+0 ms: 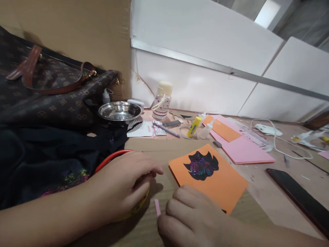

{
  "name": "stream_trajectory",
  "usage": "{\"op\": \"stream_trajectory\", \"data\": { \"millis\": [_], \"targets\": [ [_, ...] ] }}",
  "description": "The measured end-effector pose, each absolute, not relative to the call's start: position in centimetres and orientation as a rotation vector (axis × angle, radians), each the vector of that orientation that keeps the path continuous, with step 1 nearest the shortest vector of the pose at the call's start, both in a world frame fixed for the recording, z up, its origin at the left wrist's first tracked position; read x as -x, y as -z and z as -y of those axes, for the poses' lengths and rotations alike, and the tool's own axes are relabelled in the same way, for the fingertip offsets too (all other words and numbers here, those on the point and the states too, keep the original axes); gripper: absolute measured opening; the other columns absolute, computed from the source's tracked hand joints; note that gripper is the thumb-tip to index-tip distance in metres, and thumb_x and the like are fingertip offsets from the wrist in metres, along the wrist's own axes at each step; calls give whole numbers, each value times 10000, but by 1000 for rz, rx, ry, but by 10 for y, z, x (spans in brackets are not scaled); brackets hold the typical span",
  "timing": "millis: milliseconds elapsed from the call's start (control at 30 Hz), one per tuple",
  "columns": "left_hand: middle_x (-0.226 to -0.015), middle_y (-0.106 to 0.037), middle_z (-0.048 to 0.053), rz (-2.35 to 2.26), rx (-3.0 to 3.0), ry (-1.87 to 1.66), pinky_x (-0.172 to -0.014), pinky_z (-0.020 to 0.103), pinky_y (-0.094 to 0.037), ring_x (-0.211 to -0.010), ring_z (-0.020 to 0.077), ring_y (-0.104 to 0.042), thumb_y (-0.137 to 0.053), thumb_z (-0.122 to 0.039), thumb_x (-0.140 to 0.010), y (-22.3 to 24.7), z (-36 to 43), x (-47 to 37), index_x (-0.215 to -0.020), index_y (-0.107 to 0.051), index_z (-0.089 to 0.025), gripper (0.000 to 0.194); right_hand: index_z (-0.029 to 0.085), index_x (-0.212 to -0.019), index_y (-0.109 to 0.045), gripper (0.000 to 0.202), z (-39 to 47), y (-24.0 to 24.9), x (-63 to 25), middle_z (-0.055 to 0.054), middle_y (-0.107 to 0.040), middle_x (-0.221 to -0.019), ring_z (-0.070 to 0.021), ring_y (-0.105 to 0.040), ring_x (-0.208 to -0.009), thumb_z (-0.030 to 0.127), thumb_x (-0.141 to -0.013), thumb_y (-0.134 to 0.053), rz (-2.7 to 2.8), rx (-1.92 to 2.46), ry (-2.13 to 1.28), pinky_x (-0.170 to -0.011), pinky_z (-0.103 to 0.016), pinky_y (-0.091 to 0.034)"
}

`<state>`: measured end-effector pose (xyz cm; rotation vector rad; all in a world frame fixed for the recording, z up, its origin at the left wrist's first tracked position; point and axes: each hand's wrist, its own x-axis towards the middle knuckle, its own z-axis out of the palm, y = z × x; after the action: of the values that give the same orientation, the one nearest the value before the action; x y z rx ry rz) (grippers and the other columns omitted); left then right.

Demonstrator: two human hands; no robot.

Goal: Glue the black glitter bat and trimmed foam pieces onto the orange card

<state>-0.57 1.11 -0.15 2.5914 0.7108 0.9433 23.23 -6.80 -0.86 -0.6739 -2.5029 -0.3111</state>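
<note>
My left hand (131,181) is closed, thumb and fingertips drawn together above the cardboard (144,145); anything between them is too small or hidden to make out. Beneath that hand and wrist is a round object with a red rim (110,158), mostly covered; a yellowish edge shows below the palm. My right hand (190,218) is curled shut, and a narrow pink paper strip (157,207) sticks out from its fingers. Just beyond its knuckles lies a stack of orange paper (218,187) carrying a jagged black cut-out (203,165) with purple and teal glitter.
Behind stand a steel bowl (120,111), a bottle (161,101), a yellow glue stick (194,127) and a small white squeeze bottle (207,130). Pink paper (246,151) and a black phone (298,199) lie right. A brown handbag (56,92) and dark cloth (51,154) occupy the left.
</note>
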Motion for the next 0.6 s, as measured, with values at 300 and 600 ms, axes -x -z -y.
{"op": "stream_trajectory", "data": {
  "millis": [300,600],
  "targets": [
    [-1004,-845,6,-663,-2650,-851,-822,335,-559,-904,210,-768,-526,-139,-1000,6,-19,3,-1086,-795,-269,311,164,-944,-767,290,74,2,-233,10,-657,-664,-182,-531,-619,346,-1145,-666,2555,668,308,-592,-360,-428],
    [-866,-790,13,-534,-2949,-867,-723,374,-507,-774,223,-690,-665,-93,-946,9,-12,-3,-942,-764,-208,152,226,-1019,-742,163,79,-7,-253,-88,-842,-944,-240,-760,-834,284,-1123,-631,2621,896,97,-772,-349,-619]
  ]
}}
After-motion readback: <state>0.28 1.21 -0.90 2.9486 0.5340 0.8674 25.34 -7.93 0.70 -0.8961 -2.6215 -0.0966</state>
